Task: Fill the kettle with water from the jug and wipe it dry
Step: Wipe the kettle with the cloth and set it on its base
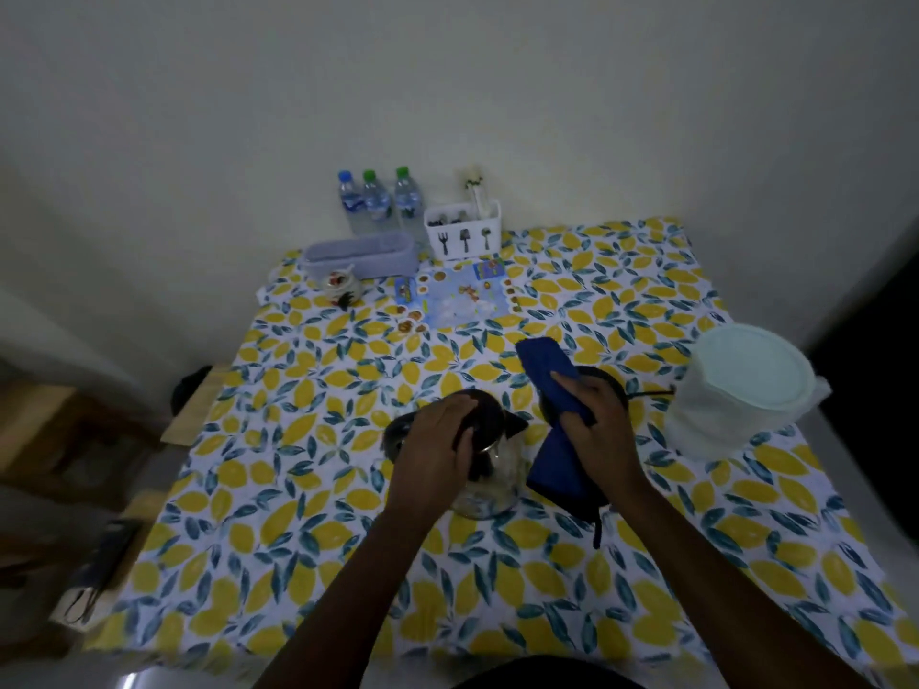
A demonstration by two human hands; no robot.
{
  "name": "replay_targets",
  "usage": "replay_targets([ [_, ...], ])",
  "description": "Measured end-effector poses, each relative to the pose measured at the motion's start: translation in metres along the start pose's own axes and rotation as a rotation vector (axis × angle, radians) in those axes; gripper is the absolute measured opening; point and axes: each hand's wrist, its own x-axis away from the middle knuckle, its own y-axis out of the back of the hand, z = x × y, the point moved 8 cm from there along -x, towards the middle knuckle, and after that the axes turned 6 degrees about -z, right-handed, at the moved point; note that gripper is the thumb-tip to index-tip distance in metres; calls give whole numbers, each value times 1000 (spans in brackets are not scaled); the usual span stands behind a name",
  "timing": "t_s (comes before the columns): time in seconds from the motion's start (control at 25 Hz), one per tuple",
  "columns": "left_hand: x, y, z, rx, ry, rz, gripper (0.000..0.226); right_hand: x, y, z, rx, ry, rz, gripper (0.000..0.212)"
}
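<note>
Glass shows under your left hand (437, 440), which is wrapped over the dark lid and handle of the kettle (490, 482); its fingers (460, 415) curl down around the top, gripping it. Your right hand (594, 415) is clenched on a blue cloth (544, 365), the fabric sticking out beyond your fingertips (567, 377) and hanging below your palm, just beside the kettle. Under that cloth lies the dark kettle base (614, 385). Past your right knuckles stands a pale lidded jug (746, 385) on the lemon-print tablecloth (308, 489).
</note>
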Motion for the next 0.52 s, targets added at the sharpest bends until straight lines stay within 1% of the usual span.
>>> replay_targets([
  [0.08, -1, 20, 34, -29, 22, -8, 32, -5, -27, 28, -2, 68, 50, 43],
  [0.12, -1, 22, 53, -43, 54, 45, 36, -5, -41, 42, 13, 105, 69, 44],
  [0.2, 1, 14, 86, -24, 198, 230, 47, -6, -68, 60, 59, 140, 114, 47],
  [0.24, 2, 13, 95, 15, 264, 295, 48, -4, -83, 66, 118, 144, 140, 47],
  [0.28, 1, 11, 99, 60, 298, 319, 46, 0, -96, 69, 226, 152, 151, 46],
  [0.36, -3, 12, 102, 122, 299, 306, 39, 11, -116, 70, 514, 205, 121, 45],
  [0.4, -5, 13, 101, 128, 287, 296, 37, 14, -121, 68, 603, 206, 102, 47],
  [0.48, -8, 14, 102, 138, 281, 281, 38, 9, -126, 65, 660, 144, 105, 48],
  [0.52, -8, 14, 104, 147, 293, 279, 38, 2, -128, 62, 651, 76, 143, 47],
])
